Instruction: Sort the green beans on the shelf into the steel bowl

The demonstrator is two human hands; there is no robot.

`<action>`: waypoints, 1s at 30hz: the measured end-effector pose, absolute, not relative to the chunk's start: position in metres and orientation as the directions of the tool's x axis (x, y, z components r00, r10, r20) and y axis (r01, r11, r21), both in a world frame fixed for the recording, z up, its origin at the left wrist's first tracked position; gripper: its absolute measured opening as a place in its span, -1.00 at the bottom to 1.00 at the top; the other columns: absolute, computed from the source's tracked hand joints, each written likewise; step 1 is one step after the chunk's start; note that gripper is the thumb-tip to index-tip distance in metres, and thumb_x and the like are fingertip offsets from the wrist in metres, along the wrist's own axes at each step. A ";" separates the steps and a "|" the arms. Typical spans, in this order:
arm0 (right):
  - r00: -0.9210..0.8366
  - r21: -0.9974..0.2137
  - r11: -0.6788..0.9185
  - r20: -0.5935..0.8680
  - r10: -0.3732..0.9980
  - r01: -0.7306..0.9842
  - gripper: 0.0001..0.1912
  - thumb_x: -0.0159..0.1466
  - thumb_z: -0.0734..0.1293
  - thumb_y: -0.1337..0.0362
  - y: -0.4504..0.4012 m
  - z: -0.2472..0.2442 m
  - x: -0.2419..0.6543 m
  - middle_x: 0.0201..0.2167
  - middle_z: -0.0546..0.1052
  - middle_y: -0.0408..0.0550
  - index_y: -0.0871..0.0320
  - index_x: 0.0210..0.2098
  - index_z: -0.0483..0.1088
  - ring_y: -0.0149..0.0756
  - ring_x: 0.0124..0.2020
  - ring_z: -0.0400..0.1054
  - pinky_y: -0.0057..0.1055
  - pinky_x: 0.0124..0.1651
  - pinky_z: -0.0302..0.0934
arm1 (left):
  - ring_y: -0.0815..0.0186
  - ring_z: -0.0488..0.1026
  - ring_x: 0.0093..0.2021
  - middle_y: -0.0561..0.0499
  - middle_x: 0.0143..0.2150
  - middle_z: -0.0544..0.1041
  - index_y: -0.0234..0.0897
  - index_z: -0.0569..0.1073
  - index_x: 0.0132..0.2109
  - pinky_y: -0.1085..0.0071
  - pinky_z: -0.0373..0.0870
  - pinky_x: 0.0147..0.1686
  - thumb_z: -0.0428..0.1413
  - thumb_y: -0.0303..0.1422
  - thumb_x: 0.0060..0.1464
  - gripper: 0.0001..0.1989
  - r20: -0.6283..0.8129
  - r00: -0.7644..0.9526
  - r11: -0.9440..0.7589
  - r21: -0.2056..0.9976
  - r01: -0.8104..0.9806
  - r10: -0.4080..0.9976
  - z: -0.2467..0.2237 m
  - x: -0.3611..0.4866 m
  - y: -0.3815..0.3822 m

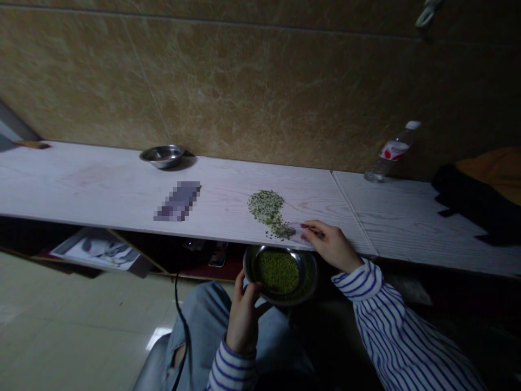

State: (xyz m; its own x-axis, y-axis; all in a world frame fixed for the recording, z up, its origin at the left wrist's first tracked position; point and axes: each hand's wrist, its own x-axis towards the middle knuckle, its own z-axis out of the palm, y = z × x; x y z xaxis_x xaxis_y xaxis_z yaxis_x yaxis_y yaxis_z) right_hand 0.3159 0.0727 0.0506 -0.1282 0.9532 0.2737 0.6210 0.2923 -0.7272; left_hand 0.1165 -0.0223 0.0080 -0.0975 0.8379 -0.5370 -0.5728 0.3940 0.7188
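My left hand point(244, 315) grips the left rim of a metal bowl point(308, 279), which holds many small green beans point(279, 271). The bowl is just below the front edge of the white wood-grain counter point(228, 190). Over that edge, my right hand point(331, 244) has its thumb and finger pinched together around something thin that I cannot make out. Left of these fingertips, a greyish shape touches the lower end of a pile of green and pale bits point(266, 206) spread on the counter.
A small metal bowl point(163, 156) stands by the wall, with a blurred-out flat object point(179, 201) in front of it. To the right are a plastic bottle point(393, 151) and dark and orange cloth point(488, 190). Shelves under the counter hold a box point(140, 266) and a phone point(218, 254).
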 end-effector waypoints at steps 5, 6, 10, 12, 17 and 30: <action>-0.108 -0.710 0.287 0.287 0.952 0.643 -0.78 0.23 0.25 0.20 0.074 0.046 0.320 -0.37 0.59 -0.06 0.12 -0.17 0.42 -0.29 -0.35 0.49 -0.39 -0.27 0.36 | 0.29 0.33 -0.21 -0.05 -0.10 0.35 -0.10 0.22 0.11 0.29 0.40 -0.29 0.06 -0.37 -0.07 -0.47 -0.539 -0.096 0.391 0.711 -0.585 0.837 0.006 0.116 -0.023; -0.112 -0.709 0.291 0.289 0.951 0.642 -0.78 0.23 0.25 0.20 0.074 0.044 0.320 -0.37 0.59 -0.06 0.11 -0.17 0.42 -0.29 -0.35 0.49 -0.39 -0.27 0.36 | 0.29 0.33 -0.20 -0.05 -0.10 0.35 -0.10 0.22 0.11 0.29 0.40 -0.28 0.06 -0.37 -0.07 -0.47 -0.537 -0.092 0.390 0.711 -0.585 0.839 0.005 0.116 -0.023; -0.121 -0.702 0.307 0.303 0.945 0.643 -0.78 0.24 0.25 0.20 0.075 0.044 0.317 -0.37 0.59 -0.06 0.12 -0.18 0.42 -0.29 -0.35 0.50 -0.40 -0.26 0.36 | 0.28 0.32 -0.20 -0.02 -0.14 0.35 -0.08 0.22 0.10 0.28 0.40 -0.28 0.06 -0.37 -0.06 -0.49 -0.527 -0.078 0.394 0.718 -0.574 0.846 -0.001 0.113 -0.024; -0.124 -0.678 0.315 0.316 0.941 0.664 -0.79 0.23 0.25 0.21 0.074 0.046 0.314 -0.36 0.59 -0.05 0.13 -0.18 0.42 -0.29 -0.34 0.49 -0.40 -0.26 0.35 | 0.27 0.32 -0.18 -0.02 -0.13 0.35 -0.07 0.22 0.10 0.29 0.40 -0.29 0.07 -0.36 -0.05 -0.49 -0.518 -0.076 0.390 0.725 -0.568 0.852 -0.003 0.112 -0.024; -0.132 -0.644 0.318 0.320 0.938 0.696 -0.79 0.24 0.24 0.21 0.072 0.051 0.309 -0.37 0.60 -0.07 0.12 -0.18 0.43 -0.30 -0.36 0.49 -0.40 -0.25 0.34 | 0.26 0.32 -0.18 -0.04 -0.09 0.35 -0.06 0.22 0.10 0.29 0.41 -0.30 0.06 -0.37 -0.05 -0.49 -0.521 -0.075 0.390 0.720 -0.574 0.850 -0.002 0.111 -0.023; -0.145 -0.610 0.334 0.338 0.930 0.719 -0.80 0.23 0.25 0.23 0.073 0.048 0.307 -0.32 0.60 -0.07 0.10 -0.19 0.44 -0.29 -0.31 0.48 -0.41 -0.25 0.33 | 0.22 0.35 -0.12 -0.09 -0.02 0.36 -0.08 0.21 0.13 0.22 0.41 -0.25 0.07 -0.34 -0.04 -0.46 -0.513 -0.076 0.378 0.716 -0.587 0.855 -0.003 0.110 -0.024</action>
